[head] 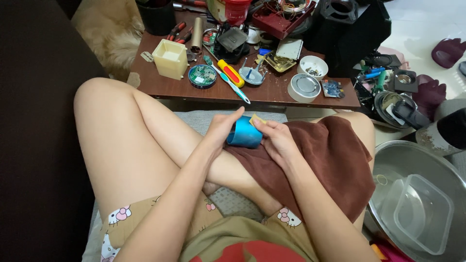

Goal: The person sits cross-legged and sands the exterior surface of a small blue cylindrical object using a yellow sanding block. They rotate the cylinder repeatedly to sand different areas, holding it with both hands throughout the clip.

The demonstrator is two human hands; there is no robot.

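Note:
My left hand [222, 127] grips a blue curved plastic piece [244, 134] over my lap, thumb up along its left side. At the piece's upper right edge, my right hand [274, 137] pinches a small yellowish bit [257, 119]. Both hands meet above a brown towel [335, 160] spread over my right thigh. My legs are crossed on a grey cushion [233, 201].
A low brown table [160, 85] ahead is crowded: cream square box [170, 58], round green circuit board [202, 75], yellow-red screwdriver [230, 73], toothbrush [232, 83], white round tins [304, 87], red tray [279, 17], black unit [349, 24]. At right, a steel basin [439, 165] holds a clear container [422, 213].

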